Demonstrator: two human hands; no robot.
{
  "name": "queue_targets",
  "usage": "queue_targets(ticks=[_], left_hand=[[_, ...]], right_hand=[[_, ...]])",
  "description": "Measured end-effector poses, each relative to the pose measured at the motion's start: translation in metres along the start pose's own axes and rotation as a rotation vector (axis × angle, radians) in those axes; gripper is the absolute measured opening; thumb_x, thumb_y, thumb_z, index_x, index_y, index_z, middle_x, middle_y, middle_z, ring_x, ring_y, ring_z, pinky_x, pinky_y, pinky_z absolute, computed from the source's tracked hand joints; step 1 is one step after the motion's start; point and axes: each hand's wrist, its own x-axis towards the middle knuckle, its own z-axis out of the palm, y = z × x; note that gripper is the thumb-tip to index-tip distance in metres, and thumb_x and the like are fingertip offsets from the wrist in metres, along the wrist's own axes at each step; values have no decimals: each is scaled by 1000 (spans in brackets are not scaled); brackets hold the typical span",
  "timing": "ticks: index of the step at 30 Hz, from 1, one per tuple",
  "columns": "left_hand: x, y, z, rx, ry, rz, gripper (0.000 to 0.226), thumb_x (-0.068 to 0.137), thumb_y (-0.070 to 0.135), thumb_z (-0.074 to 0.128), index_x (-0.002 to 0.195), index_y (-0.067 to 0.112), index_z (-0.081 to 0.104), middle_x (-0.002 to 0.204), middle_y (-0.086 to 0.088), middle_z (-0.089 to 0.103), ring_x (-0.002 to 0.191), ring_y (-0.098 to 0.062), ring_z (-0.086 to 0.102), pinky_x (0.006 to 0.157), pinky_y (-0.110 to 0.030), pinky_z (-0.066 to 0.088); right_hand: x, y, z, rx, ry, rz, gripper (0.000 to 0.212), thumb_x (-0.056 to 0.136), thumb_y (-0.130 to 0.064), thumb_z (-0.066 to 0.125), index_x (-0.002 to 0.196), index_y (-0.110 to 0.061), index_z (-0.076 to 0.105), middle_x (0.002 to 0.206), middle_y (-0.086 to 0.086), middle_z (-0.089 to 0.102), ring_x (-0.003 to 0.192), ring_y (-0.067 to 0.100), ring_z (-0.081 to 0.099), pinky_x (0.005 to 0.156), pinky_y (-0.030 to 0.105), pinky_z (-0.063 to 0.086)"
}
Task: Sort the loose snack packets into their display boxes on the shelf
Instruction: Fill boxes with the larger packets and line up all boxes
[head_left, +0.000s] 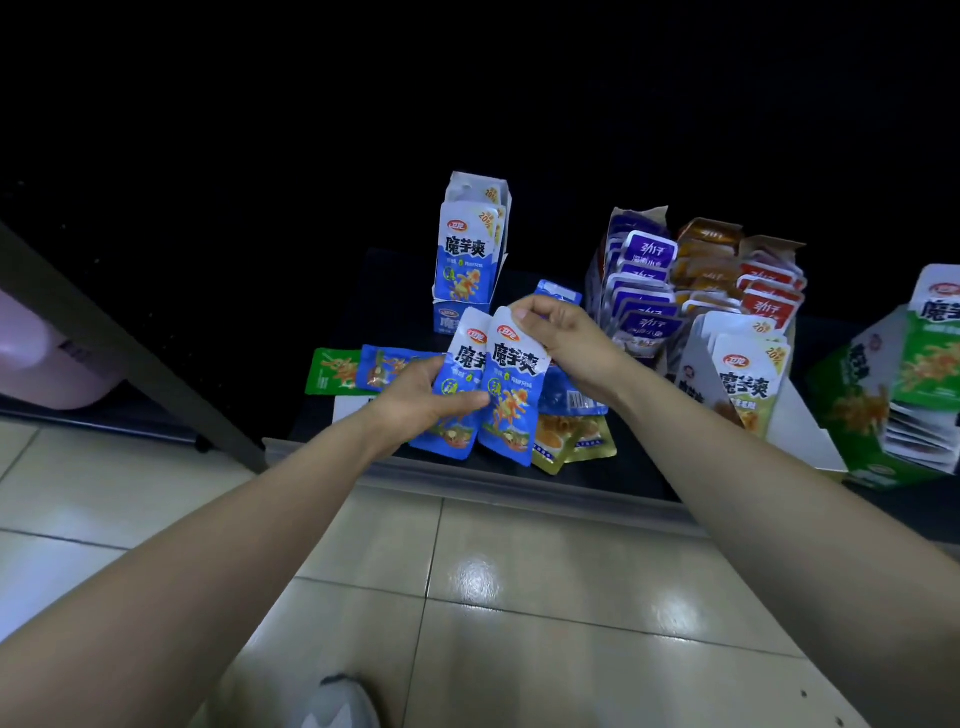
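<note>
Gripping two blue packets (513, 382) in left hand (415, 401); pinching front one's top with right hand (569, 338). On shelf (441, 475): one green packet (332, 371), two gold packets (571, 439), one blue box (467, 260).

Glossy pale floor tiles (519, 597) fill the lower view, with dark grout lines and a bright patch of glare. A grey shoe (340, 701) pokes in at the bottom edge. At left, a dark slanted bar (130, 353) runs just beside a pink rounded object (31, 358).
</note>
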Motion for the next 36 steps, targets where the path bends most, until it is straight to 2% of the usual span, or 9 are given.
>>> queue_targets(ticks=[7, 11, 13, 16, 18, 21, 25, 31, 36], left_hand=[[12, -11, -21, -4, 370, -35, 14, 99, 18, 52, 112, 16, 58, 94, -1, 66, 74, -11, 62, 64, -27, 53], [12, -11, -14, -249, 180, -202, 66, 71, 73, 65, 110, 20, 69, 115, -6, 70, 101, -23, 68, 90, -36, 54], [7, -6, -4, -210, 62, -135, 56, 75, 61, 71, 109, 16, 70, 110, -7, 72, 101, -22, 69, 89, -38, 54], [10, -8, -3, -57, 162, -23, 23, 86, 22, 72, 105, 10, 66, 99, -4, 74, 85, -14, 71, 74, -28, 57], [12, -12, -7, -25, 225, -9, 13, 90, 16, 68, 102, 14, 64, 102, -5, 73, 85, -16, 71, 74, -31, 58], [11, -16, -17, -27, 332, -38, 14, 93, 17, 63, 107, 13, 60, 101, -4, 70, 81, -13, 68, 67, -28, 58], [12, -20, -24, -79, 432, -77, 26, 94, 19, 62, 116, 6, 56, 108, -9, 70, 87, -22, 69, 78, -42, 58], [10, -18, -20, -53, 464, -67, 20, 98, 19, 56, 115, 8, 51, 99, -5, 65, 69, -11, 63, 50, -23, 50], [12, -15, -16, -76, 467, -61, 16, 99, 15, 52, 114, 9, 49, 92, 0, 61, 67, -6, 59, 41, -15, 47]], right_hand=[[4, 5, -3, -37, -112, 15, 23, 103, -22, 46, 82, -24, 57, 84, 10, 54, 75, 26, 47, 60, 24, 38], [12, 6, 10, -89, -42, -26, 20, 103, -21, 47, 87, -17, 59, 92, 14, 53, 83, 26, 49, 67, 32, 45], [17, 5, 17, -170, 81, -71, 21, 102, -21, 48, 97, -5, 60, 89, 13, 54, 81, 22, 49, 72, 36, 45], [14, 4, 20, -240, 184, -131, 19, 101, -18, 51, 108, -3, 61, 85, 10, 54, 77, 17, 50, 70, 21, 44], [12, 10, 14, -354, 231, -134, 22, 99, -12, 52, 119, -8, 57, 100, 12, 58, 90, 20, 55, 80, 24, 49], [8, 29, 1, -830, 82, 79, 57, 89, -17, 63, 142, -18, 40, 141, 8, 47, 128, 26, 45, 107, 46, 37], [-7, 49, -12, -1214, -161, 240, 82, 81, -37, 73, 150, -24, 31, 156, 1, 29, 140, 25, 30, 112, 45, 27], [-10, 50, -20, -1012, 167, -97, 28, 94, -19, 55, 117, -10, 68, 110, 11, 67, 92, 26, 62, 78, 38, 52], [-7, 24, -16, -123, 229, 46, 19, 97, -15, 58, 114, -7, 61, 97, 6, 67, 79, 15, 66, 58, 26, 55]])
